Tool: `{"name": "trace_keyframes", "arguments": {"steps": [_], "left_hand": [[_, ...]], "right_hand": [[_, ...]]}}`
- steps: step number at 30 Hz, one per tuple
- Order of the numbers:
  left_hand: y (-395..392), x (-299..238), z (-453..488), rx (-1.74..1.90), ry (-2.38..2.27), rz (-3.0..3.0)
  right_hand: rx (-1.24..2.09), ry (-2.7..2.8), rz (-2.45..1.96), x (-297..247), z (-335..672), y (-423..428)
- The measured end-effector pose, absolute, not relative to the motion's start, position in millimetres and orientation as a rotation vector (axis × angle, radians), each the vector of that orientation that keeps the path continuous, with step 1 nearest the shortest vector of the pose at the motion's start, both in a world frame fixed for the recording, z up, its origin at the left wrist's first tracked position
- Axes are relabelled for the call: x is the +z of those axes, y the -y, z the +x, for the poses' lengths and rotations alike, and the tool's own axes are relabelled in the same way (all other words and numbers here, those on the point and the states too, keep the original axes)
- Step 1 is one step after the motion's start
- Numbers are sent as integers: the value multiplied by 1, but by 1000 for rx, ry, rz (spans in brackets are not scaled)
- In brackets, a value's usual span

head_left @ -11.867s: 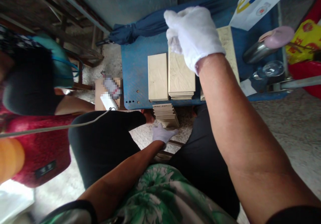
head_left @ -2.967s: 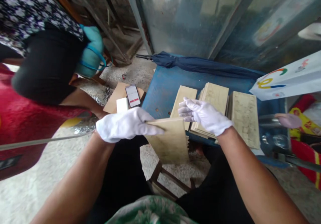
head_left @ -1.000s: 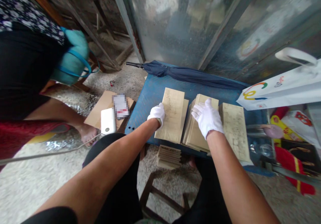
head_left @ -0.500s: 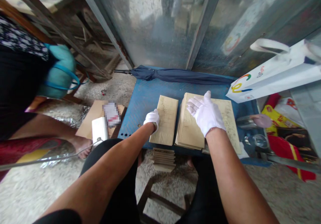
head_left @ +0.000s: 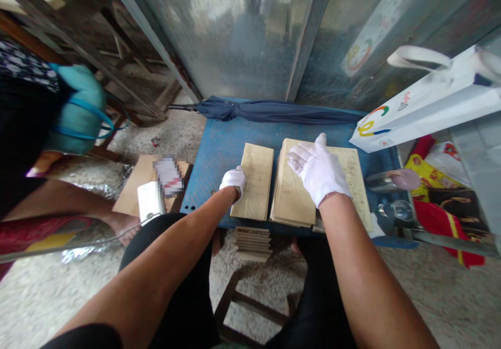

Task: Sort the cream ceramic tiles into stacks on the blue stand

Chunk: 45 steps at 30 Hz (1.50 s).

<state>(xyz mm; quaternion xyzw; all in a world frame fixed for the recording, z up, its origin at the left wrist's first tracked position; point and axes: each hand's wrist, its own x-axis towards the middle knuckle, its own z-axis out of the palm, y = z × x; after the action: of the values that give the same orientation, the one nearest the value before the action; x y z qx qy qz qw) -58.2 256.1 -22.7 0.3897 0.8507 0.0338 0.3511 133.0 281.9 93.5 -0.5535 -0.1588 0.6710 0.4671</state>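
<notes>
My left hand (head_left: 233,179), in a white glove, is closed at the left edge of a pale wooden board (head_left: 256,177). Its fingers are curled, and whatever they may hold is hidden. My right hand (head_left: 324,174), gloved too, hovers palm up with fingers spread above a stack of boards (head_left: 291,197) and hides part of it. Another pale board (head_left: 354,182) lies to the right of that stack, partly under my forearm. All these rest on a blue table (head_left: 219,143). Below its front edge, between my legs, sits a pile of similar boards (head_left: 253,244).
A folded umbrella (head_left: 282,111) lies along the table's back edge. At the right are a paper bag (head_left: 426,106), a metal tumbler (head_left: 379,183) and a clear glass (head_left: 401,211). A person's leg (head_left: 70,203) and a cardboard box (head_left: 129,187) are at the left.
The view has shifted slightly, so the table and boards sit a little further left and up. Both hands keep nearly the same pose relative to the boards.
</notes>
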Motion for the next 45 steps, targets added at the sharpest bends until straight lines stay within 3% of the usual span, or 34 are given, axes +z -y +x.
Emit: {"name": "trace_keyframes", "arguments": {"steps": [18,26,45], "left_hand": [[-254,15,-59,-104,-2052,1386],[-237,1,-27,-6,-2191,1274],[-225,-14,10,-265,-2277,1240]], "right_hand": [[1624,439,-1379,88,127,-286],[1612,437,-1411,86,120,-288],[1594,619,-1362,89,128,-288]]}}
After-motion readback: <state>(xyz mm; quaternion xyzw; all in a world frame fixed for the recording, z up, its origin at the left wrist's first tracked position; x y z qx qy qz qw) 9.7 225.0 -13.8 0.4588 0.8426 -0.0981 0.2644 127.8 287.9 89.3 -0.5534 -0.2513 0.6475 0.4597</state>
